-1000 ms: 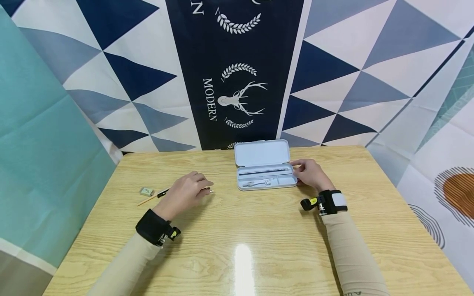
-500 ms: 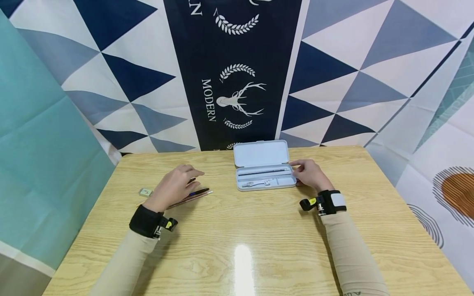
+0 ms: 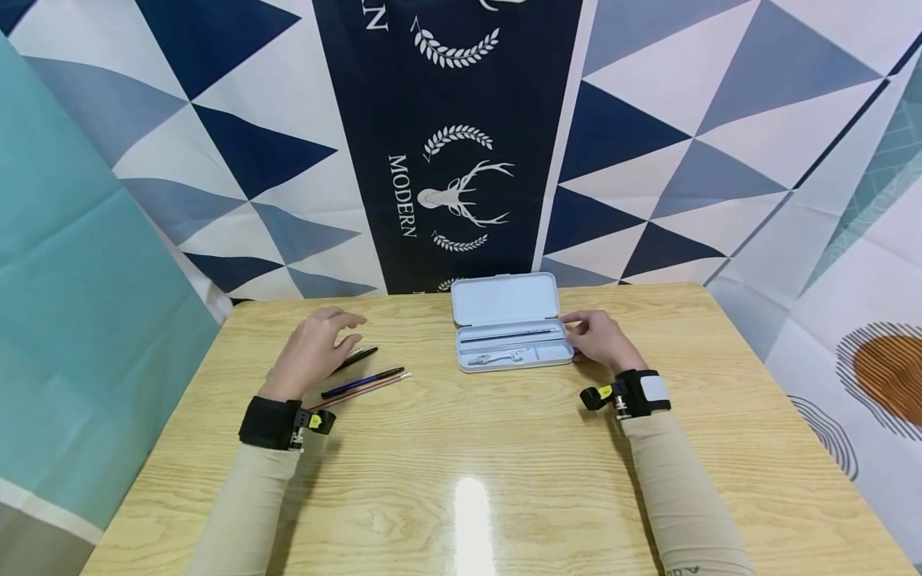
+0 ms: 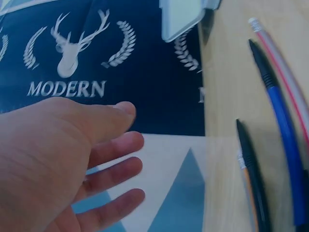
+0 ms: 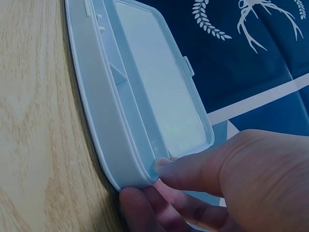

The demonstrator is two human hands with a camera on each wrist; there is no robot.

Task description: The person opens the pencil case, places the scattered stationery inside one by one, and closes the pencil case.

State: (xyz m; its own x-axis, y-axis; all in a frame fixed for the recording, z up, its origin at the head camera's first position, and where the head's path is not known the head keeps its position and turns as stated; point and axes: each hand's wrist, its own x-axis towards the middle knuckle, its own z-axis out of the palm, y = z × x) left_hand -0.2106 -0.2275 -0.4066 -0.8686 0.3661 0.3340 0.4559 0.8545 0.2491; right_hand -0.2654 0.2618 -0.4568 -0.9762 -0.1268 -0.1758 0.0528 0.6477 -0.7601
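Note:
My left hand [image 3: 310,356] hovers at the left of the table, fingers apart and slightly bent, holding nothing. Beside it lie a blue pen with black ends [image 3: 362,383] and a red-and-white striped pencil [image 3: 382,386]. A black pen [image 3: 358,358] is partly covered by the hand; the left wrist view shows an orange pencil [image 4: 251,195] along its side. At the back stands an open pale blue pencil case [image 3: 504,300], with a dark pencil [image 3: 507,335] and a small pale slender item [image 3: 497,357] inside. My right hand [image 3: 603,340] pinches its right end between thumb and fingers.
The wooden table [image 3: 547,448] reaches back to a patterned cloth wall [image 3: 446,112]. Teal cloth [image 3: 94,264] hangs along the left side, and a white cloth with circles [image 3: 850,336] along the right.
My left hand has let go of the pens and pencils it carried and drawn back left, now covering the eraser almost wholly. The right hand stays on the case.

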